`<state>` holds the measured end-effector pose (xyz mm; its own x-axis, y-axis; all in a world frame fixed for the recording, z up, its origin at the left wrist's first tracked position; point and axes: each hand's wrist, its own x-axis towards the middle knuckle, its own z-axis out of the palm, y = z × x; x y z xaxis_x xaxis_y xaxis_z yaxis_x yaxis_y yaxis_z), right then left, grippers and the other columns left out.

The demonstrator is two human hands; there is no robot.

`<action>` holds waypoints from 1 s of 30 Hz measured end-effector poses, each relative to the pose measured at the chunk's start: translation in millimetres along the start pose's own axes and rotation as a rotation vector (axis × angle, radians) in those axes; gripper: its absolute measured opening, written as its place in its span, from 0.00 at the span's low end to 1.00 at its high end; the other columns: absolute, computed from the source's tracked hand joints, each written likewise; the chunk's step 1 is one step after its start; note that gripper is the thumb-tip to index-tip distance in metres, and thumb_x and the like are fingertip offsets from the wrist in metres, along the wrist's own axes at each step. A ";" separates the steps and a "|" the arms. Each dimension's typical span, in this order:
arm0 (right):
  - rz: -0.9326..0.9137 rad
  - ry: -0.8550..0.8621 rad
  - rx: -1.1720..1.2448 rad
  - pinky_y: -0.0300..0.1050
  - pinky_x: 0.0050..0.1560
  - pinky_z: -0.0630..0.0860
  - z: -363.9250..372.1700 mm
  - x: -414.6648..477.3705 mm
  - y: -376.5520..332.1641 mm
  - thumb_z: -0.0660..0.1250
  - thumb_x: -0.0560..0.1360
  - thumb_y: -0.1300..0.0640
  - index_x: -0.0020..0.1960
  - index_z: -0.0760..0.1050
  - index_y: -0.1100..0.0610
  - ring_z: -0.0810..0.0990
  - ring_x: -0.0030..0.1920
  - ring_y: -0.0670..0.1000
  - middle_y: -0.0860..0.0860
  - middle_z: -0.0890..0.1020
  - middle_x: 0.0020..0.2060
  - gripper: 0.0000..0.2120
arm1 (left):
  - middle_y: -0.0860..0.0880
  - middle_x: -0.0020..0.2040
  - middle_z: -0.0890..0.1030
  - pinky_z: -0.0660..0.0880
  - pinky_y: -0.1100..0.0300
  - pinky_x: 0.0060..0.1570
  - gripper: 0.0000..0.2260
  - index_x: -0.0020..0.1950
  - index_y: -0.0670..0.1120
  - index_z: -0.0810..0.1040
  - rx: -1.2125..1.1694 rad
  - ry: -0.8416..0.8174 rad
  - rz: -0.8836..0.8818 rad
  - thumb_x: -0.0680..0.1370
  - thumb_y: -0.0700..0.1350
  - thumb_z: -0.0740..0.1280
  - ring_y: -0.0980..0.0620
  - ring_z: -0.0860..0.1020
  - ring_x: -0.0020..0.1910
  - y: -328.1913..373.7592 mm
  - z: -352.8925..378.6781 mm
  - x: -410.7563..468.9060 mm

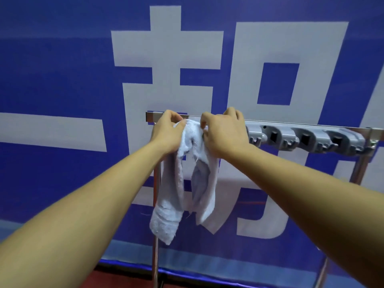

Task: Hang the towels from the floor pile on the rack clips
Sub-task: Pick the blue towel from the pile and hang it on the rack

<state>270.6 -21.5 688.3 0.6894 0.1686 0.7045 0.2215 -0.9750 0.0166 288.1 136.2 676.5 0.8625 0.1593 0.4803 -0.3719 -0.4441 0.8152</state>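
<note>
While I stand facing the blue banner [62, 80] with its big pale characters, both my hands are up at the left end of the rack [311, 128]. My left hand [166, 133] is curled shut around the top of the towel [187, 179], pinching the bunched cloth just under the metal bar. My right hand [225, 132] sits just beside it, fingers bent and closed on the same bunched top edge from the other side. The towel rises between my two hands and hangs down below them in two loose folds, in front of the rack's left leg [154, 256]. To the right of my right hand, the grey clips [305, 140] line the bar, with nothing hanging from them.
</note>
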 end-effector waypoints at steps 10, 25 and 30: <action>-0.009 0.036 0.039 0.61 0.73 0.61 -2.1 -29.6 -4.9 0.61 0.79 0.49 0.56 0.82 0.48 0.71 0.60 0.57 0.49 0.82 0.55 0.13 | 0.57 0.50 0.85 0.80 0.60 0.54 0.08 0.56 0.53 0.84 -0.205 0.090 0.146 0.82 0.46 0.65 0.59 0.82 0.50 -17.4 2.4 -43.1; 0.006 -0.101 0.066 0.61 0.77 0.53 -25.6 -58.1 -17.7 0.58 0.78 0.54 0.70 0.73 0.50 0.65 0.73 0.59 0.49 0.81 0.63 0.21 | 0.58 0.56 0.82 0.76 0.57 0.54 0.14 0.65 0.59 0.77 -0.050 0.025 0.046 0.85 0.54 0.56 0.56 0.79 0.55 -7.7 -3.5 -72.4; 0.006 -0.016 0.161 0.60 0.74 0.61 -31.5 -88.1 -15.4 0.60 0.78 0.54 0.69 0.76 0.52 0.67 0.70 0.60 0.50 0.82 0.63 0.21 | 0.56 0.63 0.77 0.75 0.55 0.51 0.17 0.71 0.61 0.70 0.123 0.003 0.120 0.84 0.60 0.53 0.54 0.77 0.58 -21.7 2.2 -122.1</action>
<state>184.7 -25.9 648.4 0.7019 0.1664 0.6925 0.3243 -0.9404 -0.1027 191.6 124.4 599.5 0.8132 0.1015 0.5731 -0.4272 -0.5646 0.7062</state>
